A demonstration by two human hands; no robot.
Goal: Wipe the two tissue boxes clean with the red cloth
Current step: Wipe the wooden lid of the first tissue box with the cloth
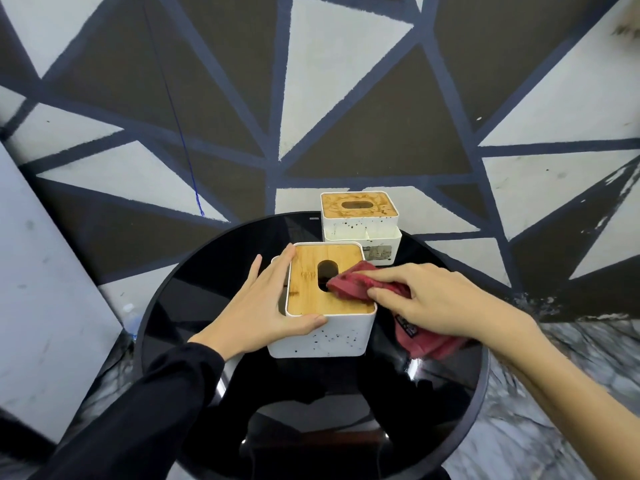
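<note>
A white tissue box with a bamboo lid [311, 289] stands in the middle of the round black table [194, 296]; dark specks dot its front wall. My left hand [258, 306] lies along its left side, fingers straight, thumb on the front rim. My right hand [429, 297] grips the red cloth [349, 284] and presses it on the right part of the lid beside the oval slot; the rest of the cloth hangs below the hand. A second tissue box [358, 216] stands behind, its lid stained brown, its white wall speckled.
The table's glossy top reflects me. A patterned carpet [346, 81] of dark and pale triangles covers the floor beyond. A grey panel [41, 289] leans at the left, with a clear bottle [130, 315] by its foot. Marble-like floor [554, 358] shows on the right.
</note>
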